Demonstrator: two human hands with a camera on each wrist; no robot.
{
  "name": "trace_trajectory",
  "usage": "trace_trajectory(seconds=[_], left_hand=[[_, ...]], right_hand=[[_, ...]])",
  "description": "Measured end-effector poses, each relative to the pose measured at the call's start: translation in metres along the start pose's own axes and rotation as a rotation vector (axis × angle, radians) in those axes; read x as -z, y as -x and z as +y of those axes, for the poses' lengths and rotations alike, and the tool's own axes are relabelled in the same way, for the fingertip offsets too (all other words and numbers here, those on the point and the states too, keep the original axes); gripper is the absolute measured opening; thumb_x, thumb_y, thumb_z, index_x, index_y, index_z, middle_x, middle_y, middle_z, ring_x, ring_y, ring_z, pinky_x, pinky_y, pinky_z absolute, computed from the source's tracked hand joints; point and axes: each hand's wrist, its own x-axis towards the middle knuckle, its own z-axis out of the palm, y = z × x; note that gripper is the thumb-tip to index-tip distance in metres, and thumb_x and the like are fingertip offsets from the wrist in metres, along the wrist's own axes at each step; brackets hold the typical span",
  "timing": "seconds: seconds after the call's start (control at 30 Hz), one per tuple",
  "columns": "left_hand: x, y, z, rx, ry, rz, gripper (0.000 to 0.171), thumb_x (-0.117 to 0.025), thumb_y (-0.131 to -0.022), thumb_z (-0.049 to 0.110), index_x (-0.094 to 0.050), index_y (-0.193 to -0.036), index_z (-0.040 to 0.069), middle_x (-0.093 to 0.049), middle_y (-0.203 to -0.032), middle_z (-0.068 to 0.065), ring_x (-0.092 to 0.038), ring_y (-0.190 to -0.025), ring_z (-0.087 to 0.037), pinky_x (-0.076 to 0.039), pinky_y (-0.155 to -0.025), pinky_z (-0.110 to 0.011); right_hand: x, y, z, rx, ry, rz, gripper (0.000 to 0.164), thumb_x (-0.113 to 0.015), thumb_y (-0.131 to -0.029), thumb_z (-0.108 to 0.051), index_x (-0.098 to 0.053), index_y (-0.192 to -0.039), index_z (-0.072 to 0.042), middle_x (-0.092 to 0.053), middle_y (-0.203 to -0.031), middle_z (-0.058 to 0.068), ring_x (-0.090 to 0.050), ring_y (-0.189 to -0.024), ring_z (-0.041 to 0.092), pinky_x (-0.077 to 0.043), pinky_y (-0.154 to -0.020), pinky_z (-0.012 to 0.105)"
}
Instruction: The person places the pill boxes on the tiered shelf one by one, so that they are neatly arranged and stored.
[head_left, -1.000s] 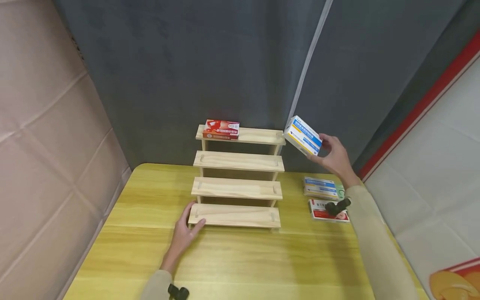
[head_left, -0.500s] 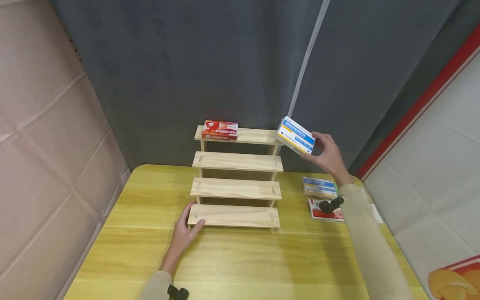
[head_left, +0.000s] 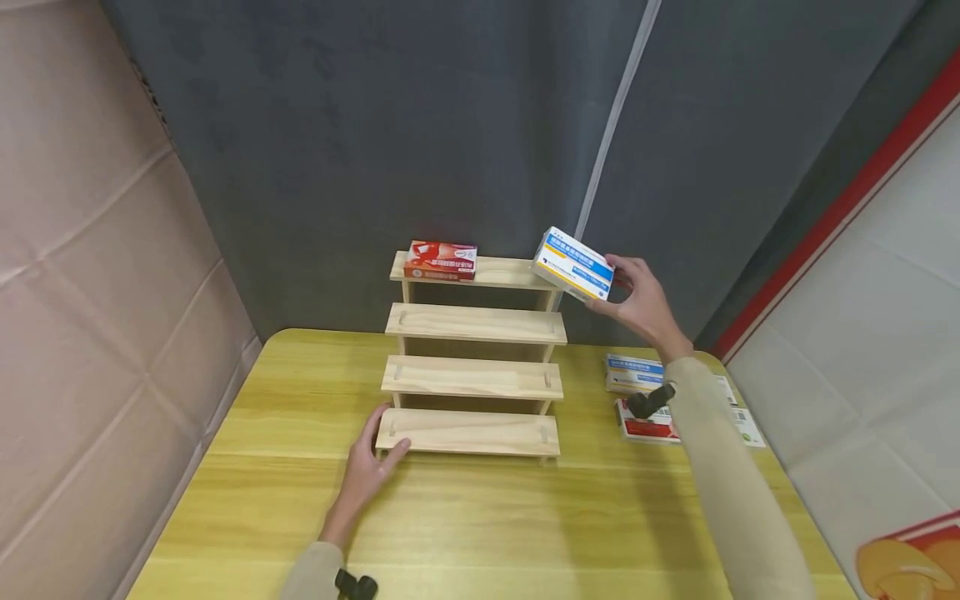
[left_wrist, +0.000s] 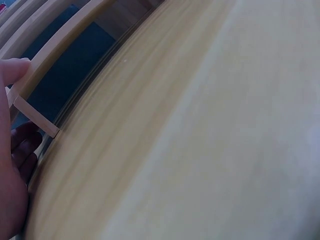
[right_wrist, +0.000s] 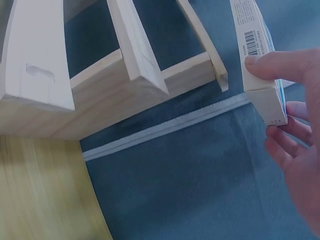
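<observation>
My right hand (head_left: 637,302) grips a white, blue and yellow medicine box (head_left: 574,265) by its right end, tilted, beside the top tier of a stepped wooden rack (head_left: 471,432). In the right wrist view the thumb presses the barcode side of this medicine box (right_wrist: 252,50), fingers underneath. My left hand (head_left: 366,462) holds the left end of the rack's lowest tier, thumb on top. The left wrist view shows that thumb (left_wrist: 16,70) on the plank, with the other fingers by the leg below. A red medicine box (head_left: 441,260) lies on the left of the top tier.
On the table (head_left: 450,533), right of the rack, lie another blue-and-white medicine box (head_left: 632,372) and a red-and-white box (head_left: 641,423), partly hidden by my right forearm. More white packaging (head_left: 747,427) shows past the sleeve. A dark curtain (head_left: 375,150) hangs close behind the rack.
My right hand has carried the blue-and-white medicine box leftward, so it now overlaps the right end of the top tier in the head view. My left hand stays on the rack.
</observation>
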Motion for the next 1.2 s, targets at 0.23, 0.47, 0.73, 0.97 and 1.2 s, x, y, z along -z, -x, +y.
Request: trace_trajectory(seconds=[0.23,0.47,0.73,0.97,1.2], left_hand=[[-0.001,-0.005,-0.013,-0.023,-0.006,-0.002,0.074,-0.073,-0.094,0.019,-0.035,-0.156,0.009,-0.035,-0.162,-0.021,-0.031,-0.150,-0.044,-0.024,-0.122,-0.065],[-0.005,-0.006,-0.013,-0.025,-0.038,-0.001,0.075,-0.072,-0.095,0.024,-0.033,-0.157,0.008,-0.035,-0.162,-0.021,-0.031,-0.149,-0.045,-0.024,-0.121,-0.068],[-0.004,-0.005,-0.014,-0.002,-0.009,-0.009,0.074,-0.072,-0.095,0.022,-0.033,-0.157,0.010,-0.035,-0.162,-0.019,-0.032,-0.150,-0.041,-0.025,-0.123,-0.061],[0.001,-0.001,-0.012,0.000,-0.009,0.005,0.075,-0.075,-0.092,0.019,-0.036,-0.156,0.009,-0.041,-0.159,-0.021,-0.039,-0.146,-0.042,-0.030,-0.121,-0.060],[0.001,-0.001,-0.014,-0.017,-0.023,-0.006,0.076,-0.074,-0.093,0.019,-0.034,-0.156,0.005,-0.045,-0.156,-0.021,-0.046,-0.142,-0.040,-0.038,-0.118,-0.033]], right_hand=[[-0.005,-0.010,-0.010,0.029,0.007,-0.046,0.084,-0.086,-0.078,-0.014,-0.045,-0.149,0.002,-0.047,-0.140,0.024,-0.051,-0.131,0.044,-0.042,-0.117,0.055],[-0.012,-0.018,-0.019,0.027,0.020,-0.084,0.083,-0.086,-0.078,-0.013,-0.046,-0.149,0.002,-0.048,-0.141,0.024,-0.052,-0.131,0.044,-0.043,-0.116,0.055],[-0.024,-0.031,-0.030,0.033,0.062,-0.103,0.083,-0.087,-0.077,-0.015,-0.047,-0.148,0.001,-0.049,-0.142,0.022,-0.054,-0.130,0.042,-0.044,-0.116,0.054],[-0.036,-0.037,-0.033,0.029,0.081,-0.164,0.083,-0.086,-0.078,-0.017,-0.045,-0.148,0.002,-0.049,-0.144,0.023,-0.052,-0.132,0.042,-0.042,-0.117,0.053],[-0.040,-0.045,-0.036,0.030,0.118,-0.193,0.082,-0.083,-0.077,-0.018,-0.046,-0.148,0.003,-0.053,-0.140,0.023,-0.054,-0.127,0.039,-0.046,-0.113,0.054]])
